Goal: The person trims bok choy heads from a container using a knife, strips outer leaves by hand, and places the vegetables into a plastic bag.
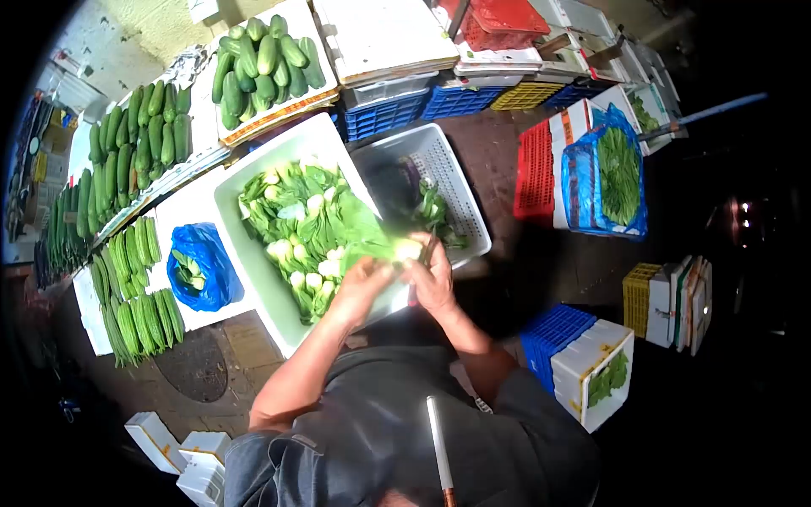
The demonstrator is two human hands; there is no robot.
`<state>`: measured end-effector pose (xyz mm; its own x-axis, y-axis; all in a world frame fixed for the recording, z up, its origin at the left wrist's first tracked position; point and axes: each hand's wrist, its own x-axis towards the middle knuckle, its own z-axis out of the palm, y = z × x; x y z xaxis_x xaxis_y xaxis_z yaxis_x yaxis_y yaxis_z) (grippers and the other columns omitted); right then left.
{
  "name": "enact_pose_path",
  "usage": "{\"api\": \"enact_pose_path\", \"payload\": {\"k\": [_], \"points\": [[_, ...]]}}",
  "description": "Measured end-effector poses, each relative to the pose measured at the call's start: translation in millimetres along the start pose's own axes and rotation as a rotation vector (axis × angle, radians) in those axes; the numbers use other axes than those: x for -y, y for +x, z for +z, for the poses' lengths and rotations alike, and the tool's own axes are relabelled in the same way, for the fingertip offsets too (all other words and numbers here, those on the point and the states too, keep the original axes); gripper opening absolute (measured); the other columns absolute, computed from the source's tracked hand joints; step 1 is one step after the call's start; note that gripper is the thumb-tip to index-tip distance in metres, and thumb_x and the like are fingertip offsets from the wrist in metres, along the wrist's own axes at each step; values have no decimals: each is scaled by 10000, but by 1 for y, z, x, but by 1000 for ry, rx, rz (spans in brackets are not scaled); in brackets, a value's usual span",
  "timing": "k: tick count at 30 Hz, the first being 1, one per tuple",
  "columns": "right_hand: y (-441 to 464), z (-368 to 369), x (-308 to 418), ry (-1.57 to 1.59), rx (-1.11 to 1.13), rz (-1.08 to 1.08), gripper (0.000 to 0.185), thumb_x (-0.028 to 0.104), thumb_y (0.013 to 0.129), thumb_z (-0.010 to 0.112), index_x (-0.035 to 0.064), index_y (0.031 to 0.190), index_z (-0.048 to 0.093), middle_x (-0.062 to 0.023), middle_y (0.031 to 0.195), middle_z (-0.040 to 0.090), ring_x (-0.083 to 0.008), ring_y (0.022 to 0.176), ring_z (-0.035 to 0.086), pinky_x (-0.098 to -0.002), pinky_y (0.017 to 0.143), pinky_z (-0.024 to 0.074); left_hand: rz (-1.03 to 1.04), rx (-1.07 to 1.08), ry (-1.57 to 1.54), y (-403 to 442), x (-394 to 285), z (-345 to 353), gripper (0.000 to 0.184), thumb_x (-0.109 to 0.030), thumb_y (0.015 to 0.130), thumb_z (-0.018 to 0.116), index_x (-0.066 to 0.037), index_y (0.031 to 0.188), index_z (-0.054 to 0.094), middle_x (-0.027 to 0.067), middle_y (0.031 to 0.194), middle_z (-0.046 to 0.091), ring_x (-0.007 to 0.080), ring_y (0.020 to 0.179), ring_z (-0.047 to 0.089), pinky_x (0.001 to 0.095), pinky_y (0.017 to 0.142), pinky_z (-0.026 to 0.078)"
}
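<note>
A head of bok choy (367, 236) is held between my two hands, its pale base (408, 250) to the right and its green leaves spread to the left. My left hand (361, 293) is closed on its near side. Around the base, the fingers of my right hand (433, 276) are bent and closed. Below the hands, a white foam box (230, 196) holds many heads of bok choy (314, 204). Beside it stands a white plastic basket (470, 221) with loose leaves (433, 209) in it.
Cucumbers (266, 57), zucchini (139, 135) and ridged gourds (149, 324) lie on the stall at left. Near them sits a blue bag (221, 270) of greens. Blue crates (384, 117) line the back. At right stand a bagged leafy bundle (619, 182) and a foam box (615, 334).
</note>
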<state>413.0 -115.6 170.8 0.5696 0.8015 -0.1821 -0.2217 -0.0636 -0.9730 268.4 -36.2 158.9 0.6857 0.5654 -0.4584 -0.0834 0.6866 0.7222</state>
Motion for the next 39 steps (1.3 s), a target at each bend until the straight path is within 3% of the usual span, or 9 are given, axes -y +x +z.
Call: {"api": "enact_pose_path", "payload": {"k": [2,4,5,8,12,20,31,35,39], "points": [[-5,10,-3,161,11,106,372,-16,859,639,25,1222,571,-84,1077,608,-126,889,604,-268,739,524,117,-20,-299,4,-17,19,281,-217,889,768,-36,1054,630,28,1016,673,152,993,632,344,898,518],[0,7,-10,-136,107,-92,337,-8,859,647,28,1188,584,-52,1021,624,-102,882,604,-270,709,517,194,-9,-118,13,-19,15,248,-149,882,762,-57,1074,635,38,1023,690,152,927,649,319,882,519],[1,9,-21,10,82,-66,250,16,861,668,28,1103,606,-37,951,641,-98,807,617,-278,624,506,153,-84,-31,14,-12,7,250,-69,887,732,-46,1117,635,58,1054,704,153,902,662,299,866,523],[-2,-10,-44,-220,126,13,183,69,938,632,32,1112,589,2,924,632,-59,794,577,-227,704,489,285,-28,-44,9,-22,15,261,6,890,694,-42,1135,618,55,1021,708,101,879,646,234,760,516],[-1,9,-17,-59,44,-22,110,88,919,663,10,939,587,-45,834,627,-125,680,635,-274,556,508,168,-33,101,7,-25,7,215,-28,889,724,-9,1084,637,74,999,717,132,887,663,285,817,531],[-7,14,-26,-44,-172,150,136,80,963,593,-15,1044,539,-108,923,623,-166,695,656,-286,615,581,127,-232,-119,16,-10,14,115,-21,892,708,-47,893,596,50,855,669,96,778,611,249,710,483],[-4,32,-44,14,-172,54,59,106,1005,515,48,1009,522,-64,832,653,-124,678,643,-253,566,519,9,-307,-524,32,25,-6,191,-157,978,643,-65,844,542,111,911,631,242,835,619,404,755,562],[0,27,-77,76,-226,131,112,86,996,499,24,1084,528,-106,847,664,-168,674,657,-292,571,548,-71,-346,-617,34,26,-16,235,-235,1001,611,-18,1052,538,232,1061,608,352,989,625,422,813,580],[13,27,-56,312,-467,318,217,176,960,564,-24,1047,562,-96,739,604,-172,567,571,-331,576,552,-34,-304,-676,30,13,-8,275,-269,1001,611,-28,1114,542,218,1077,627,392,1052,638,460,848,576]]}}
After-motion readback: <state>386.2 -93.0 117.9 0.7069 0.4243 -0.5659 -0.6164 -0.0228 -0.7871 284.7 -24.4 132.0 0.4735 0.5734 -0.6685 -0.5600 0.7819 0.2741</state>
